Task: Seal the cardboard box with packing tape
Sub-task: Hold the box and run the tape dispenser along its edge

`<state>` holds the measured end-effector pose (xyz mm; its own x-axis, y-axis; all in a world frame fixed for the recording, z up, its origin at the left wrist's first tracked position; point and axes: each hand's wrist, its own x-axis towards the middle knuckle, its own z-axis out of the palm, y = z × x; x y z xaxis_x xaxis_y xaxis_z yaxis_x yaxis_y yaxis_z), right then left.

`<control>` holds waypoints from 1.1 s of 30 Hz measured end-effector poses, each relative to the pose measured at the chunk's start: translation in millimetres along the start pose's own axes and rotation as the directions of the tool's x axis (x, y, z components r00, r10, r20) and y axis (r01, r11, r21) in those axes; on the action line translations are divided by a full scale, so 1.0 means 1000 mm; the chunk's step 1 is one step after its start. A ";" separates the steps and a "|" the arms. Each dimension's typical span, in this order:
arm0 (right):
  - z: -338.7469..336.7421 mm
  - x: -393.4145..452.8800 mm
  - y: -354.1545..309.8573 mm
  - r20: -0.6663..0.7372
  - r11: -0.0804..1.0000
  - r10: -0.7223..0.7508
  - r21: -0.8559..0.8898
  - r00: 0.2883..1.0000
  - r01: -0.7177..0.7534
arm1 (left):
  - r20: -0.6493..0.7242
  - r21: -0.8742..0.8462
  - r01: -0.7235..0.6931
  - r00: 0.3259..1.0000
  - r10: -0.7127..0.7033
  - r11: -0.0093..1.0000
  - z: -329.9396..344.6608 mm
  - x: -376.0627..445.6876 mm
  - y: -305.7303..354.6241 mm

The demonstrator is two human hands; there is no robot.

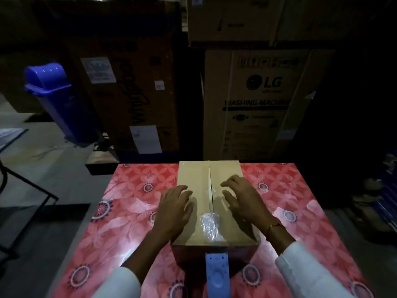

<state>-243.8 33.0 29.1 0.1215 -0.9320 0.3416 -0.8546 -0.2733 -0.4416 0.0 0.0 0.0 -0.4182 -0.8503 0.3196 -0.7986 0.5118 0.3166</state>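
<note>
1. A cardboard box [209, 203] sits on the tabletop [133, 201], midway between its left and right edges and reaching to its far edge; the tabletop wears a red floral cover.
2. The box's two top flaps are folded shut and meet along a centre seam running from the near side to the far side.
3. A crinkled strip of clear packing tape [209, 227] lies over the near end of that seam; how far it runs up the seam is hard to tell in the dim light.
4. The left hand [175, 208] rests palm-down on the left flap, fingers spread flat and gripping nothing.
5. The right hand [241, 200] lies on the right flap, fingers loosely curved and open, holding nothing; a thin bracelet [274, 226] circles its wrist.
6. Both arms wear white sleeves [309, 274].
7. A blue tape dispenser [217, 274] lies at the tabletop's near edge, just in front of the box.
8. Beyond the far edge stands a large carton [257, 104] printed "LG" and "WASHING MACHINE".
9. To its left is another tall carton [133, 91] with white labels too blurred to read.
10. A blue swing-lid bin [58, 97] stands on the floor at far left.
</note>
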 end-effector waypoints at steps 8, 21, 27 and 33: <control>0.022 -0.071 -0.007 -0.022 0.994 0.108 0.004 0.994 -0.108 | 0.098 -0.120 -0.060 0.992 0.072 0.991 0.019 -0.045 0.004; 0.033 -0.127 -0.055 -0.238 0.952 0.305 0.067 0.922 -0.298 | 0.280 0.015 -0.128 0.953 0.119 0.992 0.023 -0.039 0.025; 0.047 -0.175 -0.090 -0.298 0.799 0.587 0.364 0.753 -0.479 | 0.346 0.012 -0.095 0.934 0.085 0.995 0.022 -0.032 0.029; 0.085 -0.206 -0.104 -0.089 0.614 0.748 0.468 0.657 -0.636 | 0.357 0.011 -0.046 0.933 0.039 0.999 0.029 -0.008 0.040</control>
<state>-137.0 233.0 -66.3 -0.6045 -0.7959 -0.0325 -0.3653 0.3133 -0.8766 -40.8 23.7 -16.5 -0.5762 -0.8173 -0.0077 -0.7831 0.5493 0.2917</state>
